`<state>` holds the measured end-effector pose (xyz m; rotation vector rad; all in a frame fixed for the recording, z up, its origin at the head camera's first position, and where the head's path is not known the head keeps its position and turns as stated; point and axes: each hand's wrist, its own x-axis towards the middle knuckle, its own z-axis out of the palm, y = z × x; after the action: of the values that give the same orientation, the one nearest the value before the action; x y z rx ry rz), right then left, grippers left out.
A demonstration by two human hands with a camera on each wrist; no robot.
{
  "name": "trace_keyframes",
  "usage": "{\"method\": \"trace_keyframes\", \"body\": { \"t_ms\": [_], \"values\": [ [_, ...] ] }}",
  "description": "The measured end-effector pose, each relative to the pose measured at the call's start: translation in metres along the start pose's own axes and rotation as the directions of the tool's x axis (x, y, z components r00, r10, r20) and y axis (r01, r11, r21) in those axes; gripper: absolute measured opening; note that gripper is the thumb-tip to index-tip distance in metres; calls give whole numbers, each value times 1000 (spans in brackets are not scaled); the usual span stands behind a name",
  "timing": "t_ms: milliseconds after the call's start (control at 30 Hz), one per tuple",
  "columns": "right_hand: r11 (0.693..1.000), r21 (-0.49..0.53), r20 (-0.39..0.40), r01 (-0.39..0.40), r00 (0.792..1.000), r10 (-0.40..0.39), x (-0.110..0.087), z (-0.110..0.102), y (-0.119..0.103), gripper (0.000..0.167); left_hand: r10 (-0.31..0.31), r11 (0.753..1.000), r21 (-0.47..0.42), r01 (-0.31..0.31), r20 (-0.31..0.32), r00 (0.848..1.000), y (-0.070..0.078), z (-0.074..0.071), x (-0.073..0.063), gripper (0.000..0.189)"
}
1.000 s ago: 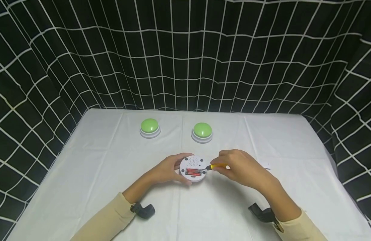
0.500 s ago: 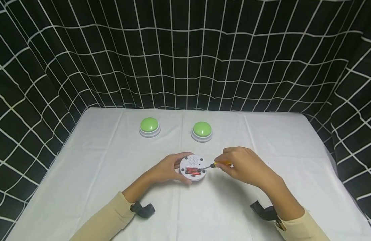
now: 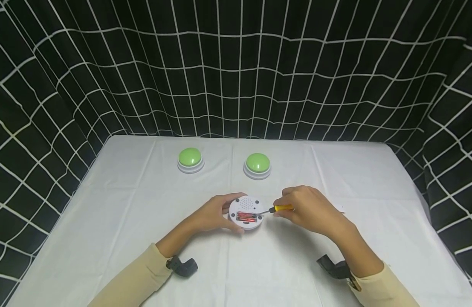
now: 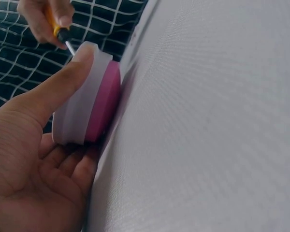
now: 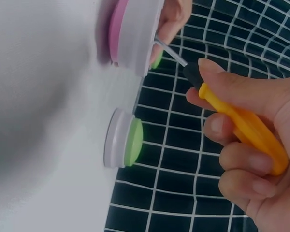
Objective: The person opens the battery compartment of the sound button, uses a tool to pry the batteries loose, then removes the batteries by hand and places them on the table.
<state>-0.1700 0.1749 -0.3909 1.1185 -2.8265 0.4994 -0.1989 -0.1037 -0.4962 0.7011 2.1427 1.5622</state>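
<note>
A round white push button (image 3: pixel 245 204) lies upside down on the cloth, its pink dome (image 4: pixel 105 104) facing the table. Red batteries (image 3: pixel 246 217) show in the uncovered compartment on its underside. My left hand (image 3: pixel 214 214) grips the button's left side, thumb at the near rim and fingers around the far side. In my right hand (image 3: pixel 311 209) is a screwdriver (image 5: pixel 251 129) with a yellow handle and black collar. Its metal shaft slants down to the right end of the battery compartment. Whether the tip touches a battery or the compartment edge, I cannot tell.
Two more buttons with green domes stand upright farther back, one at left (image 3: pixel 190 160) and one near the middle (image 3: pixel 257 165). A small white piece (image 3: pixel 340 208) lies partly behind my right hand. A black curtain with white grid lines (image 3: pixel 239 85) surrounds the white-covered table (image 3: pixel 182 192).
My right hand has shifted slightly to the right with the screwdriver, whose tip stays by the compartment's right end. The left hand and the button keep their place.
</note>
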Motion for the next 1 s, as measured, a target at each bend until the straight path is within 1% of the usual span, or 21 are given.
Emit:
{"method": "trace_keyframes", "body": {
  "t_ms": [300,533,667,767,1000],
  "values": [
    [1000,-6,-16,10,1000,-10,-1,2,3,10,7,1000,-19,-7,7,1000,2,0,-1,96],
    [999,-28,-23,16,1000,-16,-2,3,5,10,-5,1000,-20,5,13,1000,1,-1,0,100],
    [999,-31,-17,16,1000,-17,-1,2,6,8,-5,1000,-10,5,11,1000,1,-1,0,99],
    [999,-29,-7,14,1000,-14,-1,1,6,10,-9,1000,7,9,4,1000,1,-2,0,99],
    [999,-14,32,-41,999,41,-1,-1,7,12,-6,1000,7,5,11,1000,1,-2,1,99]
  ]
}}
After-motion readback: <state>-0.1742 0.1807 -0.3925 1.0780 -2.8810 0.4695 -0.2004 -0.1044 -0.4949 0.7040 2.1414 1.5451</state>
